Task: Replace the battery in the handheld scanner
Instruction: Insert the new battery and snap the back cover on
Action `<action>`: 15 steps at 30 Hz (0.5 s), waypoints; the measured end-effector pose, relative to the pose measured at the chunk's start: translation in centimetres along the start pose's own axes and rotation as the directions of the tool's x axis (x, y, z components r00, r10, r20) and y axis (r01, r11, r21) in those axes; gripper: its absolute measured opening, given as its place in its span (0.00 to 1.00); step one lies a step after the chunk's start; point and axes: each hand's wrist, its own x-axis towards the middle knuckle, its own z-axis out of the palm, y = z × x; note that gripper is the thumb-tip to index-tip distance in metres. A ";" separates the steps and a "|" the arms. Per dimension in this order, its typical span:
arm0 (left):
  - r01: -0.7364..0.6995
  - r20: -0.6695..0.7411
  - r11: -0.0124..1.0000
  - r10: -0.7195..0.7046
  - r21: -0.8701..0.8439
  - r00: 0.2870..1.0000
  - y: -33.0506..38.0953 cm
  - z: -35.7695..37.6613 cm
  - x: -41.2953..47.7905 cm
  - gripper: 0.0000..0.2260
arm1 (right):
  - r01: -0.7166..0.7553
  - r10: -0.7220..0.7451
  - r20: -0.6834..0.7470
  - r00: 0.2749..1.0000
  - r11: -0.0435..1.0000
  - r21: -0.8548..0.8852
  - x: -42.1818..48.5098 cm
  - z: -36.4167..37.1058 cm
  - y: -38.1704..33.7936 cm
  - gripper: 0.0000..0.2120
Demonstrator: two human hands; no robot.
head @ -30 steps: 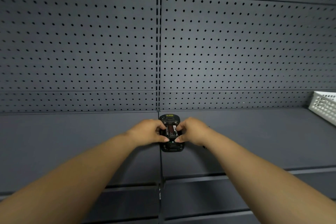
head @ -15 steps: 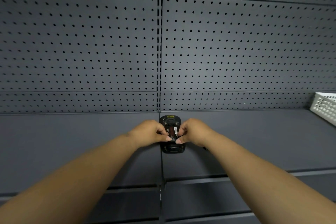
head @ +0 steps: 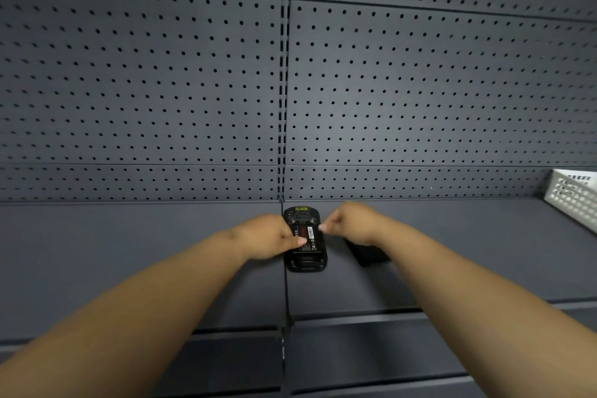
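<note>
The black handheld scanner (head: pixel 305 263) lies face down on the dark grey shelf (head: pixel 129 252), near its back edge. Its rear compartment is uncovered, and a black battery (head: pixel 311 237) with a red and white label sits in it. My left hand (head: pixel 268 236) holds the scanner's left side, thumb tip pressed on the battery. My right hand (head: pixel 352 223) hovers just right of the scanner, fingers curled and pinched on nothing, not touching it. A flat black piece (head: pixel 368 255) lies on the shelf under my right wrist, partly hidden; I cannot tell what it is.
A grey pegboard wall (head: pixel 161 90) rises right behind the shelf, with a slotted upright post in the middle. A white perforated plastic basket (head: pixel 573 197) stands at the far right of the shelf. A lower shelf edge runs below my forearms.
My right hand has let go of the scanner and drawn off to the right, uncovering the black piece beneath it. My left thumb has stayed on the battery.
</note>
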 end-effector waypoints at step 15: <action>0.010 -0.013 0.999 -0.009 0.033 1.000 -0.6 0.2 0.7 0.19 | -0.389 0.434 0.115 0.894 0.877 -0.283 1.3 -0.2 4.3 0.36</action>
